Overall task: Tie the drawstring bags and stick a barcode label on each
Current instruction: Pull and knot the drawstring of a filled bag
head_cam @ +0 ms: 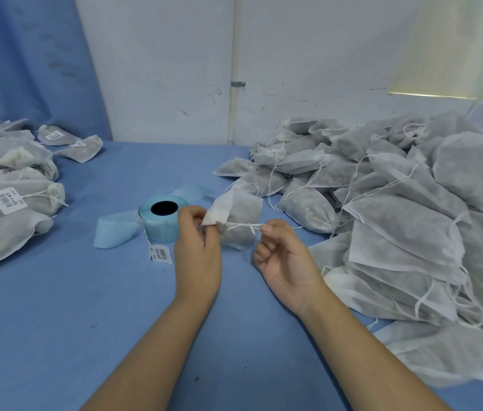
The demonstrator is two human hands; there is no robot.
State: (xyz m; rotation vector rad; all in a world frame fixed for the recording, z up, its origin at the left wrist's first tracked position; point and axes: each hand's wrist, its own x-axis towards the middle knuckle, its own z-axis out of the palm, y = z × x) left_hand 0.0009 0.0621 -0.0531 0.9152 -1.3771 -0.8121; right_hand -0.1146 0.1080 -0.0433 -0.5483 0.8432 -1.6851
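A grey drawstring bag [241,216] is held just above the blue table, its white gathered mouth pointing left. My left hand [197,247] pinches that mouth between thumb and fingers. My right hand [281,256] pinches the white drawstring [244,225], which runs taut from the bag's neck to my fingertips with a small knot along it. A blue roll of barcode labels [161,222] stands just left of my left hand. One white barcode label [160,253] hangs off the roll onto the table.
A big heap of unlabelled drawstring bags [397,209] with loose strings fills the right side. Labelled, tied bags [12,197] lie piled at the left edge. Blue backing tape [112,235] trails from the roll. The blue tablecloth [86,321] runs to a white wall behind.
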